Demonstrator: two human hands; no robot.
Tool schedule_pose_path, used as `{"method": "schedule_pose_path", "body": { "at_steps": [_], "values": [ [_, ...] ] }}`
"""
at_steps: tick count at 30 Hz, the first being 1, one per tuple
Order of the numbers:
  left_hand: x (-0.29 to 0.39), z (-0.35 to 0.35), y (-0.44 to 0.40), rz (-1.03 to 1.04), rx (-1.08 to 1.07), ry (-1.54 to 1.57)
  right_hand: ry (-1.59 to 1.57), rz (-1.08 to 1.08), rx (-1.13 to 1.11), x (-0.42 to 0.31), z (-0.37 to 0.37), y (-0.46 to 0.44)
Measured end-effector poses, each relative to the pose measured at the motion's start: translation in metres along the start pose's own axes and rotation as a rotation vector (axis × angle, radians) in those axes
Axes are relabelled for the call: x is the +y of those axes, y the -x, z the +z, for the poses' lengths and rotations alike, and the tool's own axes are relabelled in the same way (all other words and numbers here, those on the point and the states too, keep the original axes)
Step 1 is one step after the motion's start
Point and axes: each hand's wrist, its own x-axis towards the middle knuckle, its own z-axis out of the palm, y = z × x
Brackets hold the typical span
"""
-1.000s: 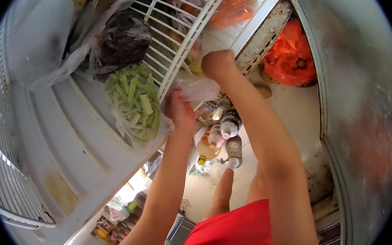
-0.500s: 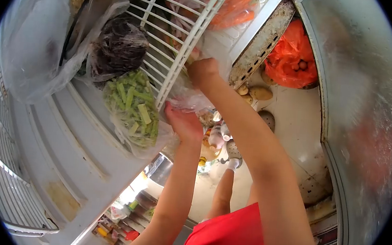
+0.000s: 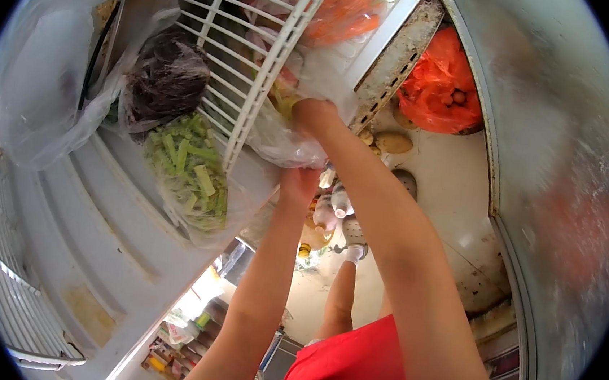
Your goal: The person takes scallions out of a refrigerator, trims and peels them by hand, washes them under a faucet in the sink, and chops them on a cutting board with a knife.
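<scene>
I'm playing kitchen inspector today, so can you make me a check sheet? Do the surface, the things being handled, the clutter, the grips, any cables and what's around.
Surface: white ribbed panel with a brownish stain.
Things handled: clear plastic bag beside the white wire rack; contents partly hidden.
Clutter: bag of cut green vegetables, dark wrapped bundle, orange pieces in plastic.
Grips: left hand at the bag's lower edge, right hand over its right side; fingers mostly hidden.
Cables: one dark strip at left; can't tell if it's a cable.
Surroundings: red bag, bottles.
</scene>
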Motion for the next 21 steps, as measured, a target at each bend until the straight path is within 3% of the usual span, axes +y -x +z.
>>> {"method": "schedule_pose_path", "body": {
  "at_steps": [1,3,8,12,17,20,21],
  "values": [
    [0.000,-0.008,-0.007,0.008,-0.035,0.002,-0.008,0.007,-0.101,0.002,-0.004,0.000],
    [-0.002,-0.013,-0.010,0.017,-0.057,0.032,-0.030,-0.021,-0.015,0.002,-0.004,0.009],
    [-0.003,-0.006,-0.009,0.007,0.061,0.101,-0.033,-0.091,-0.040,-0.003,-0.003,0.010],
    [-0.002,-0.020,-0.011,-0.010,-0.052,0.115,-0.038,-0.090,-0.040,-0.003,-0.007,0.015],
    [-0.002,-0.016,-0.011,-0.011,0.105,0.127,-0.114,-0.058,0.142,0.001,0.013,-0.003],
    [-0.001,-0.037,-0.012,-0.052,-0.090,0.125,-0.277,0.014,0.302,0.004,0.011,0.001],
    [-0.001,-0.028,-0.011,-0.045,0.058,0.109,-0.329,0.041,0.350,0.005,0.006,0.003]
  ]
}}
